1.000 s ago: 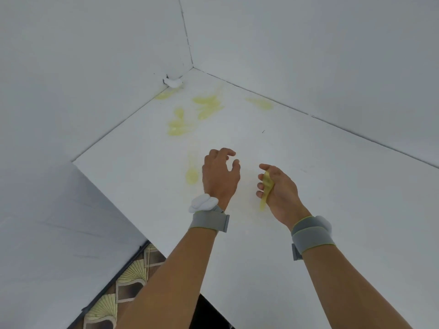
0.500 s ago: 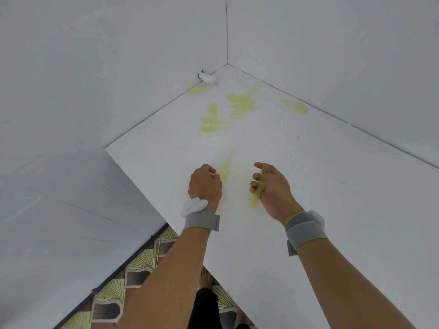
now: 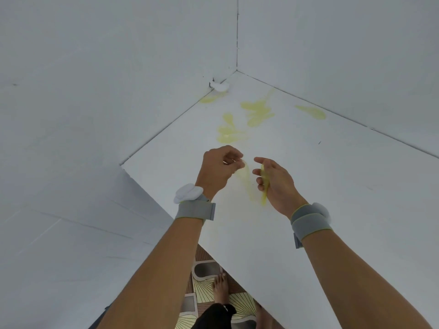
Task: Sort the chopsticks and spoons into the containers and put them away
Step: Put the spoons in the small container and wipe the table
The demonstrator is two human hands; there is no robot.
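A white table (image 3: 332, 210) set in a corner, with pale yellow translucent spoons (image 3: 257, 111) scattered at its far end

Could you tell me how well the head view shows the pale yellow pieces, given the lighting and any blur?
Head view: flat, even light with barely any shadow; the yellow pieces on the table are washed-out and soft-edged, so their shapes stay uncertain; the piece in the left hand is faintest, the one in the right hand clearer.
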